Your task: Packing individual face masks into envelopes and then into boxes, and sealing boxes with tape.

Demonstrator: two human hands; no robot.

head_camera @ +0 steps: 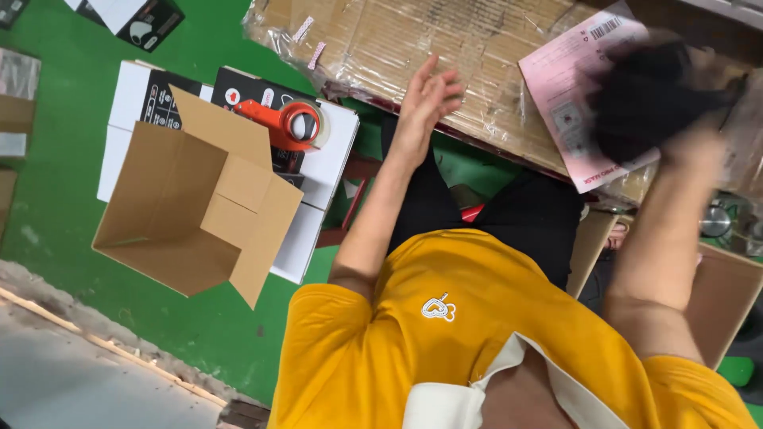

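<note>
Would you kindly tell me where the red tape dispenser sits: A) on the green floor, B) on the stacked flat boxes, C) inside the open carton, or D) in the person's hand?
B: the tape dispenser rests on the stacked flat boxes, beside the open carton.

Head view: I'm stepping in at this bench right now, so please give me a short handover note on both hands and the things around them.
Left hand: open, flat on the plastic-wrapped cardboard stack.
Right hand: closed on a blurred black item, held over the pink sheet.
Cardboard box: on the green floor, flaps open, nothing visible inside.
Red tape dispenser: lying on the flat white packages beside the box, untouched.
Done: box set up open. Left: box unfilled and unsealed.
</note>
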